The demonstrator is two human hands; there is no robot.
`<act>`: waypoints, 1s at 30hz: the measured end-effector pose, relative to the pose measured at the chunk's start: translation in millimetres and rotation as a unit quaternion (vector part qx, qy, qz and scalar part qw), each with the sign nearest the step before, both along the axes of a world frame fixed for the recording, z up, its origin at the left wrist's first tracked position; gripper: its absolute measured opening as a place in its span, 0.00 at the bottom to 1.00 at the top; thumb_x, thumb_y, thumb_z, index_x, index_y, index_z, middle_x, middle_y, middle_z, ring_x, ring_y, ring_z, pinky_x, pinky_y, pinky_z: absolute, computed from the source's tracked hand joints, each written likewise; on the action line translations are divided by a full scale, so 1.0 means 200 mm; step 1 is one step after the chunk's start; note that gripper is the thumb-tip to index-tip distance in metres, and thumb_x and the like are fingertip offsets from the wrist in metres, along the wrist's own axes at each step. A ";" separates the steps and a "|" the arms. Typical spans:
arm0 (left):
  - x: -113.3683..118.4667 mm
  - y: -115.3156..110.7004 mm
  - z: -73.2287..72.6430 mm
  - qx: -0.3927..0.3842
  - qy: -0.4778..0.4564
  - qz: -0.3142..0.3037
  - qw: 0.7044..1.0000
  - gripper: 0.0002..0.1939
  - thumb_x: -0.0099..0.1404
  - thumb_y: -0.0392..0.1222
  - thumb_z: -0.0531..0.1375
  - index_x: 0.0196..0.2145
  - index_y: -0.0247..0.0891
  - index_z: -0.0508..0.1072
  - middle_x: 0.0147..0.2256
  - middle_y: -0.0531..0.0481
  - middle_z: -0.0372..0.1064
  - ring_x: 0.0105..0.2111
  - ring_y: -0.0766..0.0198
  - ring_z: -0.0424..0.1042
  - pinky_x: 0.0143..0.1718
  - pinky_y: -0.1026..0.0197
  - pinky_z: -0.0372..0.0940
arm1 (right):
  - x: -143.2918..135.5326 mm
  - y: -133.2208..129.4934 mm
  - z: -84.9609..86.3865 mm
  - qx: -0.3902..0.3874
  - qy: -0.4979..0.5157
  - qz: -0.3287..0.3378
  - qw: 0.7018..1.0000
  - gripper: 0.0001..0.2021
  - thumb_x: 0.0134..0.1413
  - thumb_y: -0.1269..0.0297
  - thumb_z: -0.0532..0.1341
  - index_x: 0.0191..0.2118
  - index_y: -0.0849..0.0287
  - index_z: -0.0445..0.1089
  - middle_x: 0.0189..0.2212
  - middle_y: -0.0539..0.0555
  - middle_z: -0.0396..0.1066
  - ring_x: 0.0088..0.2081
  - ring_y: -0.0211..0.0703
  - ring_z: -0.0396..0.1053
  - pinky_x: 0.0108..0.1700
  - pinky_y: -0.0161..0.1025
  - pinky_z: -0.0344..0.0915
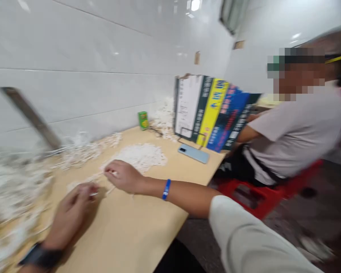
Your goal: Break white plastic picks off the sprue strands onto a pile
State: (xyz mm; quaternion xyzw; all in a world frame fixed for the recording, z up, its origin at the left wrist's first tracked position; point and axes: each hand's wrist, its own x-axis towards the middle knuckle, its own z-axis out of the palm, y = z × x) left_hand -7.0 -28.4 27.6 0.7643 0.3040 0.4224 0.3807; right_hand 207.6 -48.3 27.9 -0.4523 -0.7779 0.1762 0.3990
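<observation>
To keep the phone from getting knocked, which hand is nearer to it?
Right. The right hand is left of the phone, near the white pile; the left hand is farther left and closer to the camera.

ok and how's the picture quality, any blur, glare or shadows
In the head view, overhead light glares off the tiled wall near the top; in the head view, the white heap at the left is smeared; also there, the left hand shadows the table.

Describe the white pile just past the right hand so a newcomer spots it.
On the tan table, find the phone near its right edge. The pile lies between that phone and the right hand. Unlike the heaps along the wall, it spreads low, farther out.
</observation>
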 end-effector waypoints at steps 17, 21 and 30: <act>0.00 0.05 -0.15 -0.004 -0.005 0.058 0.998 0.23 0.67 0.56 0.52 0.45 0.34 0.74 0.50 0.46 0.65 0.52 0.67 0.65 0.59 0.63 0.58 | -0.23 0.18 -0.23 -0.062 0.110 0.113 0.986 0.19 0.57 0.56 0.57 0.45 0.67 0.71 0.33 0.53 0.67 0.32 0.29 0.60 0.34 0.29 0.56; 0.00 0.05 -0.16 -0.054 0.006 0.076 0.996 0.31 0.66 0.61 0.51 0.59 0.39 0.66 0.57 0.47 0.61 0.57 0.66 0.62 0.62 0.61 0.56 | -0.24 0.20 -0.24 -0.100 0.083 0.129 0.983 0.18 0.57 0.54 0.57 0.36 0.67 0.72 0.31 0.53 0.67 0.32 0.30 0.60 0.34 0.30 0.54; 0.03 0.06 -0.15 -0.056 0.034 0.186 0.980 0.33 0.56 0.65 0.56 0.45 0.32 0.71 0.46 0.45 0.68 0.44 0.64 0.66 0.45 0.63 0.61 | -0.22 0.19 -0.23 -0.025 0.090 0.039 0.995 0.15 0.59 0.59 0.53 0.28 0.67 0.61 0.25 0.50 0.60 0.30 0.29 0.55 0.34 0.30 0.51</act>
